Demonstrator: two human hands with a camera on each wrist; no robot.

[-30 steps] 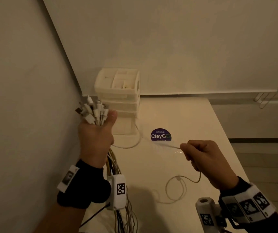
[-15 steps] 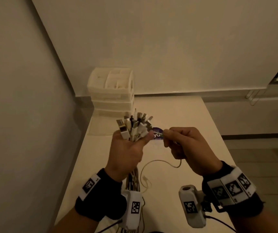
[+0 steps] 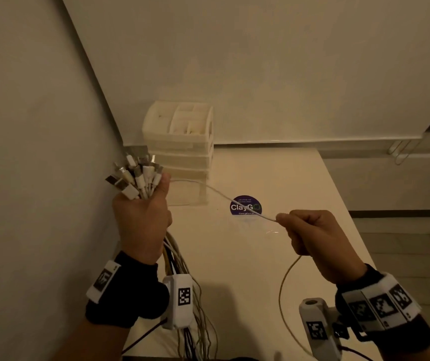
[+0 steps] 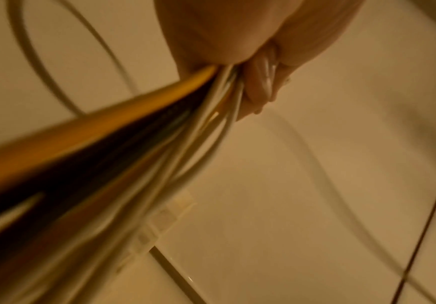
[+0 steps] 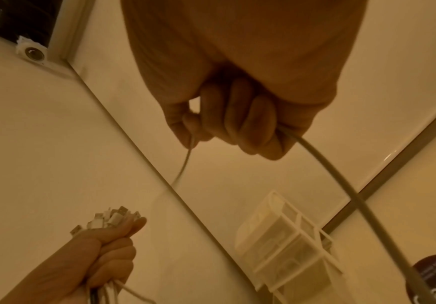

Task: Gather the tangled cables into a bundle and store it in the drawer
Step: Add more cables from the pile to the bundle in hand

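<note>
A pale table [image 3: 273,256] fills a dim room corner where two plain walls meet, with a tiled floor off its right edge. At the back of the table, against the wall, stands one white drawer unit [image 3: 182,152] with an open divided top tray and stacked drawers below; just to its right lies one round purple ClayGo sticker [image 3: 245,206]. The left hand [image 3: 142,220] is clenched around one bundle of cables [image 3: 137,177], connector ends fanning above the fist and the strands, mostly white with a yellow and a black one, hanging past the wrist. The right hand [image 3: 313,234] is closed around a single white cable [image 3: 224,196] that stretches from the left thumb across the sticker, its tail looping down toward the near edge. Half a second ago the two hands were nearly touching in front of the sticker; now they are well apart, the left one back beside the wall and the cable drawn out between them.
</note>
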